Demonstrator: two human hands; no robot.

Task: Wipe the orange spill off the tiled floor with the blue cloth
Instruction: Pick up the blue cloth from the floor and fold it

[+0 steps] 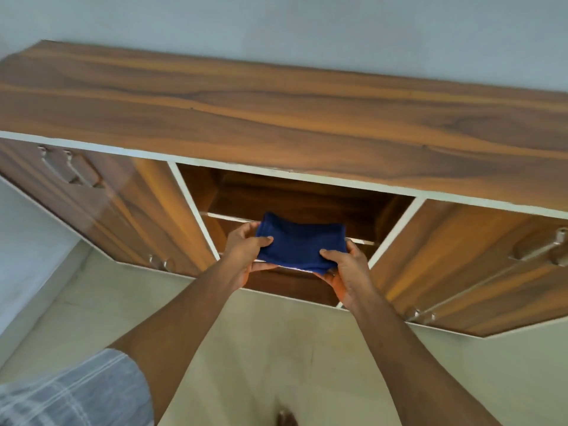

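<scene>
Both hands grip the folded cloth (299,245) at the cabinet's (276,118) open shelf (362,240): left hand (246,252) pinching its left edge, right hand (344,269) its right. No spill is seen on the floor (292,348); wiping is judged not yet begun.

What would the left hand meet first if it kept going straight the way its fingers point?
The left hand points into the cabinet's open middle compartment while gripping the blue cloth. Straight on, it probably meets the white-edged shelf first; depth is unclear.
</scene>
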